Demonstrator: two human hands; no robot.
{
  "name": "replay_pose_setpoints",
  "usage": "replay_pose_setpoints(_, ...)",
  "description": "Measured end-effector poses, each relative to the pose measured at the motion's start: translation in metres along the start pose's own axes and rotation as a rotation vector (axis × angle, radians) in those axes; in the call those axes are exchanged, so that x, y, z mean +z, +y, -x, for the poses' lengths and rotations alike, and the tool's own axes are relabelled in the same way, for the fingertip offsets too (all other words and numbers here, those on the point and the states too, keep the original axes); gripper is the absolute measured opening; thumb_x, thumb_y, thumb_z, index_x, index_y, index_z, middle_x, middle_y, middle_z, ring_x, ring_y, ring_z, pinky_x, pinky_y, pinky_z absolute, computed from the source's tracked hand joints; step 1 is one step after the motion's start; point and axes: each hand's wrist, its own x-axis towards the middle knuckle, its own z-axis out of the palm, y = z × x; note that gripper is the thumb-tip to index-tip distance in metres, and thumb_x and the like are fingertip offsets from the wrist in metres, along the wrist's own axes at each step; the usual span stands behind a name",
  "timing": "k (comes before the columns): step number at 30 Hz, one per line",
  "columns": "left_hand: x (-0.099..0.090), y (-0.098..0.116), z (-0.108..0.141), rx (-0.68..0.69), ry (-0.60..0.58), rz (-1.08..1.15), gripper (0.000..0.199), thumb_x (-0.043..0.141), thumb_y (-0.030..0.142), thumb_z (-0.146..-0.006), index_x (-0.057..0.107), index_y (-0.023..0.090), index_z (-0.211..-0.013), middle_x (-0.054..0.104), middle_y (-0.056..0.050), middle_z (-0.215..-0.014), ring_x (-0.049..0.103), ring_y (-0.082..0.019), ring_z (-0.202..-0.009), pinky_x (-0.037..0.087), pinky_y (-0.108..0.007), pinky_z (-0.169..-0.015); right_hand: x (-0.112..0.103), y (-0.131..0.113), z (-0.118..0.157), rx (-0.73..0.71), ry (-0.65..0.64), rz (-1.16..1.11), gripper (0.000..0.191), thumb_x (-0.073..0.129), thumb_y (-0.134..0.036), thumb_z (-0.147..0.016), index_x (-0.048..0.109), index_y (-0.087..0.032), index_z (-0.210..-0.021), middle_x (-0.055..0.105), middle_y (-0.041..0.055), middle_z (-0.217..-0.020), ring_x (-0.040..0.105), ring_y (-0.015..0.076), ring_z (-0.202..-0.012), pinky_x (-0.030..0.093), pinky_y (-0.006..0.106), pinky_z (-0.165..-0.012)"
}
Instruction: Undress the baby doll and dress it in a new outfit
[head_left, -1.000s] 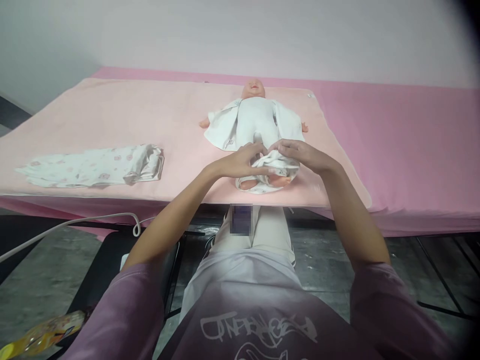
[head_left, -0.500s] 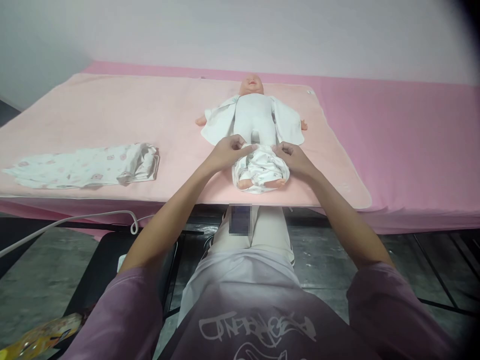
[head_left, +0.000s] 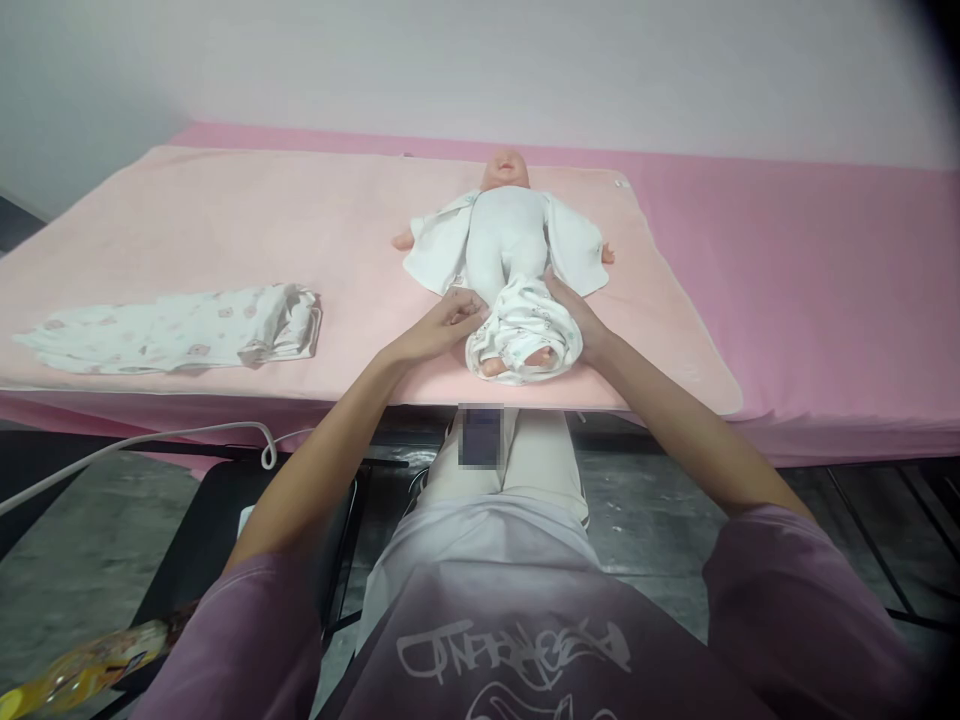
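Observation:
A baby doll (head_left: 508, 225) lies face up on the peach mat, its head away from me and its arms spread. White clothing covers its body and arms. A patterned white garment (head_left: 531, 318) is bunched round its lower legs, with the feet showing at the near end. My left hand (head_left: 455, 318) has its fingers curled on the garment's left edge, gripping it. On the right side my right hand (head_left: 576, 308) holds the garment by its upper edge, thumb beside the doll's leg and the other fingers largely hidden.
A folded patterned cloth (head_left: 180, 330) lies on the left of the peach mat (head_left: 330, 215). Pink sheeting (head_left: 810, 300) covers the right side. Below the bed's edge are a white cable (head_left: 180, 432), a black chair (head_left: 217, 530) and a yellow bottle (head_left: 82, 670).
Both hands have moved apart from the middle of the waistband. The garment has shifted up the doll's right-hand leg in view, and that leg is now bent or raised slightly.

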Motion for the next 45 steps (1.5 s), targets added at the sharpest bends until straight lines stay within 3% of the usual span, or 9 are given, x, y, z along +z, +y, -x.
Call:
replay_pose_setpoints(7,-0.006,-0.025,-0.008,-0.132,0.289,0.244,0.061,0.064,0.089,-0.101,0.054,0.029,-0.107,0.066,-0.002,-0.094,0.066,-0.021,-0.087,0.053,-0.034,-0.078,-0.03,0.006,-0.024,-0.078,-0.127,0.077,0.067,0.078,-0.092,-0.092,0.065,-0.026,-0.089,0.064,-0.0007,-0.082,0.064,0.0215,-0.082,0.059,0.036,-0.078)
replay_pose_setpoints(11,-0.019,-0.01,-0.017,-0.103,0.133,0.145,0.054,0.077,0.077,-0.1,0.068,0.024,-0.103,0.068,-0.003,-0.09,0.064,-0.02,-0.082,0.049,-0.032,-0.071,-0.047,-0.013,-0.034,-0.12,-0.202,0.199,0.059,0.086,-0.079,-0.094,0.067,-0.024,-0.085,0.056,-0.0016,-0.075,0.051,0.017,-0.071,0.048,0.032,-0.069)
replay_pose_setpoints(16,-0.032,0.023,-0.036,-0.016,-0.029,0.066,0.044,0.09,0.063,-0.098,0.076,0.021,-0.097,0.067,-0.004,-0.085,0.06,-0.017,-0.074,0.044,-0.029,-0.064,-0.042,-0.049,-0.045,-0.146,-0.381,0.301,0.05,0.101,-0.064,-0.085,0.073,-0.024,-0.092,0.064,0.0015,-0.082,0.058,0.0201,-0.08,0.047,0.034,-0.07)
replay_pose_setpoints(23,-0.017,-0.023,-0.058,-0.116,0.402,0.302,0.043,0.078,0.061,-0.109,0.063,0.024,-0.092,0.062,-0.003,-0.084,0.062,-0.016,-0.075,0.054,-0.027,-0.067,-0.032,0.013,-0.072,-0.115,0.008,0.209,0.075,0.08,-0.098,-0.085,0.054,-0.027,-0.085,0.041,-0.0025,-0.072,0.046,0.0189,-0.07,0.043,0.034,-0.064)
replay_pose_setpoints(27,-0.004,-0.038,-0.052,-0.128,0.383,0.246,0.051,0.071,0.072,-0.109,0.062,0.024,-0.092,0.058,-0.003,-0.085,0.063,-0.019,-0.079,0.057,-0.032,-0.074,-0.027,0.028,-0.064,-0.15,0.058,0.2,0.075,0.07,-0.1,-0.091,0.052,-0.027,-0.084,0.047,-0.0011,-0.075,0.051,0.0204,-0.074,0.045,0.035,-0.068)
replay_pose_setpoints(34,-0.013,-0.002,-0.057,0.144,0.228,-0.259,0.048,0.096,0.063,-0.091,0.072,0.022,-0.091,0.065,-0.012,-0.111,0.064,-0.035,-0.121,0.058,-0.047,-0.102,-0.015,-0.029,-0.054,-0.342,-0.154,0.586,0.059,0.079,-0.08,-0.097,0.071,-0.023,-0.085,0.072,0.0066,-0.089,0.062,0.0267,-0.091,0.048,0.041,-0.084)
replay_pose_setpoints(37,-0.021,-0.002,-0.061,0.108,0.187,-0.167,0.046,0.088,0.064,-0.098,0.069,0.022,-0.093,0.067,-0.009,-0.104,0.068,-0.03,-0.109,0.058,-0.042,-0.094,-0.014,-0.029,-0.062,-0.342,-0.108,0.61,0.063,0.075,-0.086,-0.098,0.068,-0.024,-0.085,0.066,0.0051,-0.083,0.059,0.0256,-0.088,0.046,0.041,-0.083)
replay_pose_setpoints(42,-0.007,-0.033,-0.056,-0.045,0.5,0.134,0.051,0.076,0.069,-0.107,0.055,0.025,-0.094,0.066,-0.002,-0.087,0.069,-0.021,-0.086,0.055,-0.031,-0.074,-0.013,0.008,-0.066,-0.26,0.147,0.497,0.08,0.06,-0.105,-0.092,0.049,-0.027,-0.078,0.047,0.0017,-0.074,0.053,0.0244,-0.083,0.045,0.041,-0.08)
replay_pose_setpoints(45,0.01,-0.046,-0.062,-0.146,0.503,0.287,0.057,0.063,0.08,-0.11,0.048,0.026,-0.098,0.061,0.001,-0.08,0.065,-0.017,-0.077,0.052,-0.03,-0.07,-0.008,0.02,-0.062,-0.189,0.081,0.28,0.085,0.047,-0.113,-0.09,0.048,-0.028,-0.081,0.043,0.0001,-0.073,0.051,0.0234,-0.082,0.046,0.04,-0.08)
